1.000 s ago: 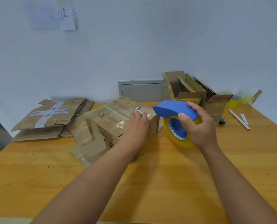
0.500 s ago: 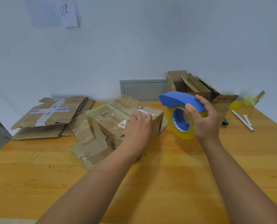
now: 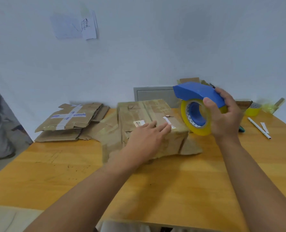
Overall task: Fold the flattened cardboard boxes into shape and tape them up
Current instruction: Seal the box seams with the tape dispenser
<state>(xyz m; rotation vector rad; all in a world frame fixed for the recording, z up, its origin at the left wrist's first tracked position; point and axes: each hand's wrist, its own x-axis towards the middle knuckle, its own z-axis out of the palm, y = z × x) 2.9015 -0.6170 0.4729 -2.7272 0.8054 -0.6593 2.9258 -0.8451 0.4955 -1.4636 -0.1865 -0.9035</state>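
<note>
At far left we see a stack of flattened brown cardboard boxes (image 3: pixel 72 122) lying on the orange wooden tabletop (image 3: pixel 155 190). Just right of it stands the folded, tape-covered brown cardboard box (image 3: pixel 149 121), where our left hand (image 3: pixel 147 139) rests with fingers (image 3: pixel 164 128) straight on its top. Right of the box, our right hand (image 3: pixel 225 114) grips the blue tape dispenser with its yellow roll (image 3: pixel 197 104), held above the tabletop.
</note>
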